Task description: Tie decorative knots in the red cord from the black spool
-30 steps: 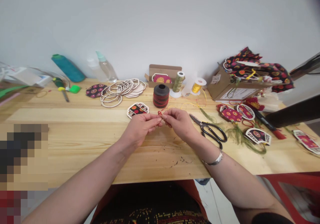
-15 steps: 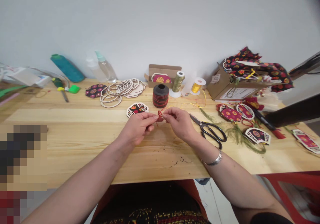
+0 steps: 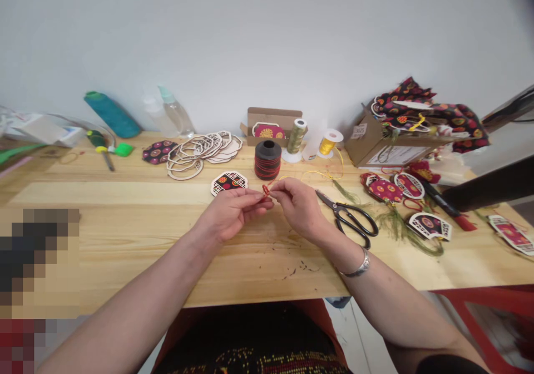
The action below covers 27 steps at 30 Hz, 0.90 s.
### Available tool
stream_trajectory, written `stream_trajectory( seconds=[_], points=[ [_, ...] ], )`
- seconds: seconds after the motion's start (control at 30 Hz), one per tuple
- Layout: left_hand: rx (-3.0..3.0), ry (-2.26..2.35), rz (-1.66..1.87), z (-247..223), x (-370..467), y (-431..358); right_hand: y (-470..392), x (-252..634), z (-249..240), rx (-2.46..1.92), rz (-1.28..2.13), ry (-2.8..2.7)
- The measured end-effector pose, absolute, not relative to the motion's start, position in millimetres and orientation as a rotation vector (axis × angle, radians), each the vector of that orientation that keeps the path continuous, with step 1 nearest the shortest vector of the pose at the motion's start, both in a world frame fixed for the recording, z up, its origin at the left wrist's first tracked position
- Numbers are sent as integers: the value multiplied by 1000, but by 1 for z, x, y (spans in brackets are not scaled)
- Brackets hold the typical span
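A small looped piece of red cord (image 3: 266,190) is pinched between my two hands above the middle of the table. My left hand (image 3: 233,210) grips it from the left between thumb and forefinger. From the right, my right hand (image 3: 298,204) pinches the cord with its fingertips. Just behind them stands a dark spool wound with red cord (image 3: 267,162). To the left of the spool lies a white-framed ornament (image 3: 228,183) with dark patterned fabric. Black-handled scissors (image 3: 350,218) rest beside my right hand.
Behind are a green thread spool (image 3: 297,140), a yellow thread spool (image 3: 330,143) and a stack of pale cut-out frames (image 3: 208,148). A cardboard box of fabric (image 3: 375,143) stands back right. Tasselled ornaments (image 3: 429,226) lie at right. A teal cone (image 3: 112,114) leans on the wall.
The lower fingers of my left hand have spread out a little beneath the cord. Both hands stay in almost the same place, still pinching it.
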<state>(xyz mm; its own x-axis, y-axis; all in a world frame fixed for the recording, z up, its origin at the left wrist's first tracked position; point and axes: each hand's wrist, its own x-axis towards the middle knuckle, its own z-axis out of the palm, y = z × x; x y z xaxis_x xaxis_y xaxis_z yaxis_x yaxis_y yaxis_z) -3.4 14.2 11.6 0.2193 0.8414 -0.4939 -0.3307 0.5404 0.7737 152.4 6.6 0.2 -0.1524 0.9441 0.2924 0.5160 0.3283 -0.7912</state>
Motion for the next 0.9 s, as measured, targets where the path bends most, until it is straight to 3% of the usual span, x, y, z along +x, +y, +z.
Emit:
stream_trajectory(
  seconds=[0.67, 0.9],
  points=[
    [695, 960, 921, 7, -6, 11, 7, 152, -1, -1282, 679, -1768],
    [1204, 1098, 981, 4, -5, 8, 6, 151, 3, -1286, 815, -1701]
  ],
)
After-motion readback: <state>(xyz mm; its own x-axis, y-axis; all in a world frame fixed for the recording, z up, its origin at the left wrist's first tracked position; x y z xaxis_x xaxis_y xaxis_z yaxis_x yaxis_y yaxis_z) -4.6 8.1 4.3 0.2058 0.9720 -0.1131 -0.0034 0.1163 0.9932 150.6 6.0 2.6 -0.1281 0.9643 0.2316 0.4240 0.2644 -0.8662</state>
